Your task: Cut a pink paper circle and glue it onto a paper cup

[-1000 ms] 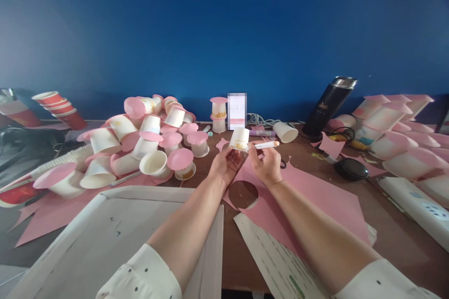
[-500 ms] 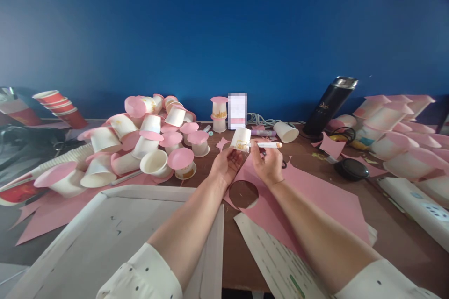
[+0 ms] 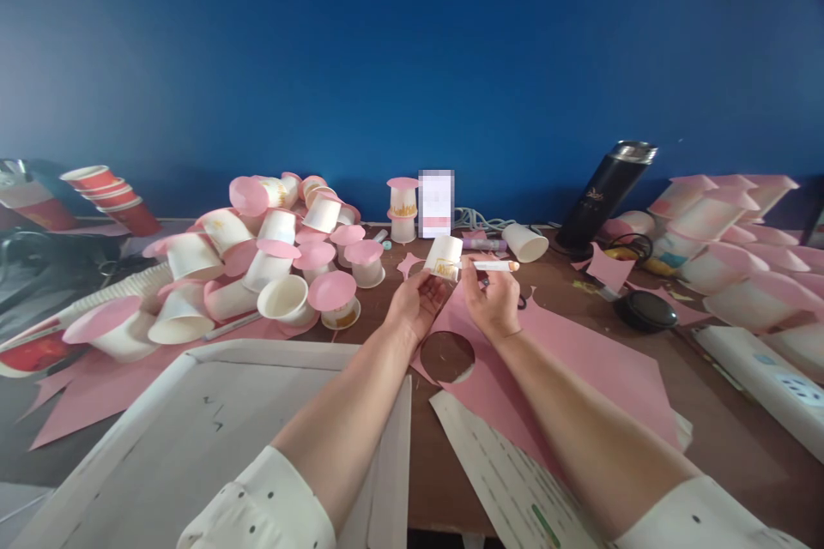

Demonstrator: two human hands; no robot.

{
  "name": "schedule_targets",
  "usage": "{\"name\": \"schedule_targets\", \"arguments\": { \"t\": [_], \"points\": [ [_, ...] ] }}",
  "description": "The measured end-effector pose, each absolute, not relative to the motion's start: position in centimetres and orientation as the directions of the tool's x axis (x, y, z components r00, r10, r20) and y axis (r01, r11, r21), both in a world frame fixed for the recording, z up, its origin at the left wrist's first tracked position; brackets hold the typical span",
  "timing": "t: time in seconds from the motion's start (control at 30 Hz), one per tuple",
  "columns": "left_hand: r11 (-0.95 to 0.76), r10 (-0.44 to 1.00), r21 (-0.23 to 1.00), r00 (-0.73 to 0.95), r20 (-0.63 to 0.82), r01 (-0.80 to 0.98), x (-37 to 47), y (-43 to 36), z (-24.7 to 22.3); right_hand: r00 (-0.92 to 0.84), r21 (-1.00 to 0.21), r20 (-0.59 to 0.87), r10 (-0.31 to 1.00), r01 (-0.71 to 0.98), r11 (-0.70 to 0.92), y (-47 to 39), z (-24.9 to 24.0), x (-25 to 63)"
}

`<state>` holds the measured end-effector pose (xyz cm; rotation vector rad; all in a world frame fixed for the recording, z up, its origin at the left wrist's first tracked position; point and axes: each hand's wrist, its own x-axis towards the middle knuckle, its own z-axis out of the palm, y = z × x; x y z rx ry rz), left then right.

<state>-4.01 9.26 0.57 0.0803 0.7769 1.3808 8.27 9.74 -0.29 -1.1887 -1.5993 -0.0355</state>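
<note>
A white paper cup [image 3: 443, 252] is held by my left hand [image 3: 418, 302], the fingers closed at its lower edge. Yellow-brown drawn lines mark the side of the cup that faces me. My right hand [image 3: 490, 302] pinches a white marker pen [image 3: 493, 266] with an orange end, lying nearly level. The pen's tip meets the cup's right side near the drawing, though the exact contact is too small to make out. Below both hands lies a pink sheet of paper [image 3: 579, 347] with a round hole cut in it.
Many cups with pink paper discs [image 3: 331, 290] are heaped at the left. A tilted black thermos [image 3: 602, 193], a white power strip [image 3: 766, 377] and more pink-topped cups [image 3: 734, 266] stand right. A phone [image 3: 436, 204] leans behind the hands. A white box lid [image 3: 257, 446] lies front left.
The pen has shifted very slightly over the cup, and the drawn lines on it look a little fuller. Otherwise both hands keep nearly the same place.
</note>
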Motion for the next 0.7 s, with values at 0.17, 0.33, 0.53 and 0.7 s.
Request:
{"name": "schedule_targets", "arguments": {
  "t": [0.17, 0.33, 0.53, 0.7],
  "points": [
    [0.239, 0.896, 0.487, -0.003, -0.445, -0.840, -3.93, 9.19, 0.62, 0.036, -0.509, 0.760, 0.649, 0.654, 0.560, 9.61, -0.02, 8.19],
    [0.252, 0.896, 0.496, 0.006, -0.444, -0.831, -3.89, 9.04, 0.81, 0.050, -0.523, 0.743, 0.668, 0.665, 0.533, 9.31, 0.10, 8.01],
    [0.234, 0.895, 0.494, -0.013, -0.445, -0.837, -3.82, 8.98, 0.77, 0.068, -0.516, 0.754, 0.653, 0.677, 0.525, 9.47, 0.05, 8.12],
    [0.234, 0.905, 0.524, -0.013, -0.425, -0.819, -3.75, 8.88, 0.65, 0.037, -0.512, 0.758, 0.651, 0.652, 0.559, 9.41, 0.05, 8.12]
  ]
}}
